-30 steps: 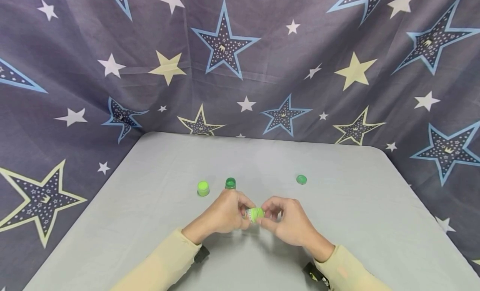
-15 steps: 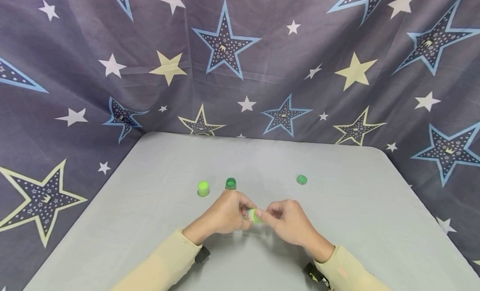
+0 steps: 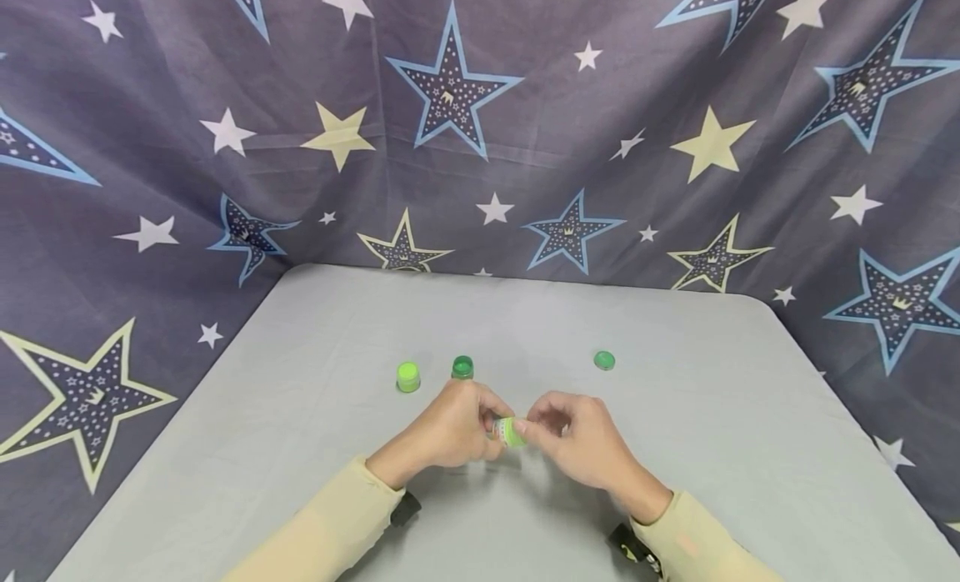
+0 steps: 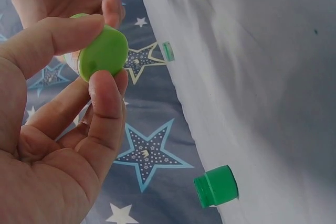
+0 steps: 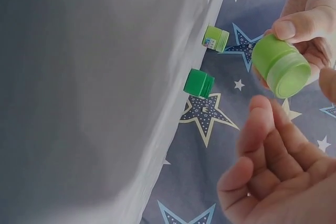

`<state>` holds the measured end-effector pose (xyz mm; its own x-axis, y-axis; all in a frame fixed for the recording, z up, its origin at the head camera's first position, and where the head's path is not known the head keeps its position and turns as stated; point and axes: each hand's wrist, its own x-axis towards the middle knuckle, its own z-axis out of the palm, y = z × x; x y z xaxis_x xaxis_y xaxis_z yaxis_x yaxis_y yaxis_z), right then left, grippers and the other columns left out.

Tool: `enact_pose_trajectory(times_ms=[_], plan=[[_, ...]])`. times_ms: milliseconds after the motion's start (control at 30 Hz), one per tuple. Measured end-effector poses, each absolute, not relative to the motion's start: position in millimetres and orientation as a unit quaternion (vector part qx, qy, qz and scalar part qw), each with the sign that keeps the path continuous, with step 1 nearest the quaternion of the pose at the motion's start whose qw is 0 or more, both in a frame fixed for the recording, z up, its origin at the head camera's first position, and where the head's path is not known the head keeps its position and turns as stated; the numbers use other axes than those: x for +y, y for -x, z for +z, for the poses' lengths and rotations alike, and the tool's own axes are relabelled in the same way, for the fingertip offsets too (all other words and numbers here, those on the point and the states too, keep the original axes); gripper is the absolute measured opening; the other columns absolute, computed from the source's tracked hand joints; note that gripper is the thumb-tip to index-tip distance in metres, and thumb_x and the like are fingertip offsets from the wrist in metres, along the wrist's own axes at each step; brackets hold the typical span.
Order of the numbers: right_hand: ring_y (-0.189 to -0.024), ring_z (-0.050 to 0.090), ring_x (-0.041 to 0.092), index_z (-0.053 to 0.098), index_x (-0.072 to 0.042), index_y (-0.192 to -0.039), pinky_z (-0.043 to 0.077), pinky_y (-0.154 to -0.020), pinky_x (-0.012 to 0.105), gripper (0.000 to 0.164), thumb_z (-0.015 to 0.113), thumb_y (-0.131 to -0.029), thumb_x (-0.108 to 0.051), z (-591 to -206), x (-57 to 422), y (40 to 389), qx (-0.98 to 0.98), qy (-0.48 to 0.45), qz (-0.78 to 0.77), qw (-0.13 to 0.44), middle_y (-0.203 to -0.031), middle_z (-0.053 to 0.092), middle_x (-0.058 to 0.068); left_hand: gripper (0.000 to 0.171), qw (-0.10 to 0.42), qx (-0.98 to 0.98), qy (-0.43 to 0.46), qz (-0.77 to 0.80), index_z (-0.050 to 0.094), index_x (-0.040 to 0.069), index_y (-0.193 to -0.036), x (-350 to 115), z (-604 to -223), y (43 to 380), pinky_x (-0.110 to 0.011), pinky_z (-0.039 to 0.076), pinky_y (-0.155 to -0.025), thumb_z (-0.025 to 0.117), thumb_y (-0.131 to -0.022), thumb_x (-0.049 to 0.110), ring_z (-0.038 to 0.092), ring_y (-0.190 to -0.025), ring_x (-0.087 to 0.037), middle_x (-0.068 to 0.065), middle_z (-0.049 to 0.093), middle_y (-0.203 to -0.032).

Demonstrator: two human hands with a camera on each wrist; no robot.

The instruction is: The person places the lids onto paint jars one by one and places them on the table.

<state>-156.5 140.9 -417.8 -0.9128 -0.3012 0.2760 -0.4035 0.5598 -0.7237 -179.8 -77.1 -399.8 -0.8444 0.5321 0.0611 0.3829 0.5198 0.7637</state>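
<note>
My left hand (image 3: 457, 428) grips a small light green jar (image 4: 105, 56) with a white label, its thumb on one side and fingers on the other. The jar is tipped on its side above the table. My right hand (image 3: 577, 440) is at the jar's other end. In the right wrist view, the right fingers (image 5: 262, 124) are spread loosely just short of that end, with a gap showing. From the head view, the right thumb overlaps the jar's end. Part of the label is hidden by the left fingers.
On the grey-covered table (image 3: 337, 449), another light green jar (image 3: 408, 378) and a dark green jar (image 3: 462, 367) stand beyond my left hand. A flat green lid (image 3: 603, 360) lies farther right. A star-patterned curtain (image 3: 525, 148) hangs behind the table.
My right fingers have shifted around the end of the light green jar, the thumb moving over it. The left hand and the things on the table have stayed in place.
</note>
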Motion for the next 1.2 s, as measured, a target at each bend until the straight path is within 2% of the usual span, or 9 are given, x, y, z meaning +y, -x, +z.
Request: enact_pose_trajectory(times_ms=[67,267,367,600,733,1000,1200], plan=[[-0.065,0.059,0.009,0.073,-0.018,-0.092,0.049,-0.058,0.027,0.014,0.082,-0.087,-0.027,-416.9,140.7,155.4,-0.875,-0.207,0.432,0.069,-0.077,0.066,-0.01,0.031,0.092,0.867,-0.265,0.412,0.081,0.008,-0.098,-77.1,-399.8,179.7,-0.023,0.048,-0.054,0.082,-0.07,-0.004,0.056,-0.064,-0.008,0.005,0.064,-0.074],[-0.07,0.063,0.012,0.071,-0.015,-0.106,0.052,-0.068,0.037,0.033,0.088,-0.078,-0.018,-416.2,140.4,153.7,-0.866,-0.233,0.435,0.078,-0.09,0.069,-0.009,0.032,0.094,0.865,-0.27,0.413,0.08,0.008,-0.1,-77.3,-399.7,179.6,-0.024,0.049,-0.055,0.082,-0.07,-0.005,0.056,-0.065,-0.009,0.005,0.065,-0.076],[-0.069,0.064,0.012,0.07,-0.013,-0.108,0.051,-0.07,0.039,0.038,0.089,-0.075,-0.012,-416.6,140.5,153.7,-0.865,-0.244,0.432,0.077,-0.089,0.068,-0.009,0.032,0.094,0.863,-0.272,0.415,0.08,0.007,-0.1,-77.4,-399.6,179.3,-0.023,0.049,-0.055,0.081,-0.07,-0.006,0.057,-0.065,-0.009,0.005,0.065,-0.077],[-0.07,0.064,0.012,0.07,-0.018,-0.104,0.049,-0.07,0.041,0.039,0.089,-0.072,-0.007,-417.4,140.4,153.1,-0.864,-0.255,0.427,0.076,-0.086,0.068,-0.01,0.032,0.095,0.864,-0.27,0.415,0.08,0.007,-0.1,-77.0,-398.8,178.5,-0.023,0.049,-0.054,0.081,-0.07,-0.006,0.056,-0.065,-0.008,0.003,0.065,-0.077],[-0.07,0.063,0.011,0.07,-0.021,-0.098,0.049,-0.071,0.04,0.033,0.089,-0.074,-0.009,-417.0,140.3,153.5,-0.866,-0.256,0.423,0.073,-0.085,0.069,-0.013,0.031,0.096,0.863,-0.27,0.416,0.081,0.008,-0.098,-76.7,-398.8,178.2,-0.023,0.049,-0.054,0.082,-0.07,-0.006,0.056,-0.065,-0.008,0.003,0.065,-0.077],[-0.069,0.06,0.012,0.073,-0.02,-0.088,0.048,-0.061,0.026,0.013,0.085,-0.082,-0.019,-417.4,139.7,154.0,-0.874,-0.234,0.422,0.061,-0.074,0.065,-0.014,0.031,0.093,0.863,-0.272,0.416,0.08,0.008,-0.098,-76.3,-398.6,177.5,-0.023,0.049,-0.054,0.081,-0.069,-0.006,0.056,-0.064,-0.008,0.003,0.066,-0.075],[-0.063,0.057,0.006,0.073,-0.022,-0.081,0.049,-0.058,0.025,0.012,0.081,-0.088,-0.028,-418.7,138.6,153.9,-0.88,-0.225,0.414,0.058,-0.068,0.063,-0.015,0.031,0.096,0.865,-0.268,0.414,0.08,0.007,-0.098,-75.8,-398.7,177.0,-0.023,0.047,-0.053,0.081,-0.07,-0.006,0.055,-0.063,-0.008,0.001,0.066,-0.073]])
